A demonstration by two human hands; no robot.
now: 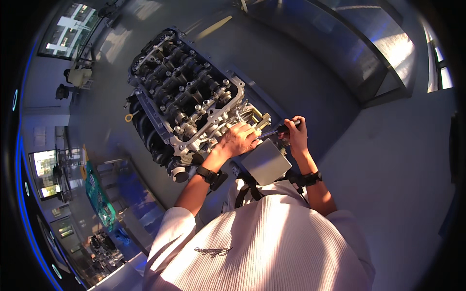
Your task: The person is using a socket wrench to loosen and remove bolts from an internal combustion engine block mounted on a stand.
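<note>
In front of me stands an engine (182, 92) with its top uncovered, showing camshafts, bolts and a pale metal rim. My right hand (297, 136) is closed round the black handle of a tool (282, 128) with a thin metal shaft; whether it is a screwdriver or a ratchet I cannot tell. The shaft points left, toward the engine's near end. There, my left hand (239, 139) is closed with its fingers curled by the shaft's tip, and what they grip is hidden. Just beyond the fingers is a brass-coloured metal bracket (262, 119) on the engine.
A grey square plate (267, 162) sits between my body and the engine. To the left is a metal table (141, 184) beside a green board (99, 199); another engine (104, 250) stands farther down. A large metal-framed panel (330, 39) is at the far right.
</note>
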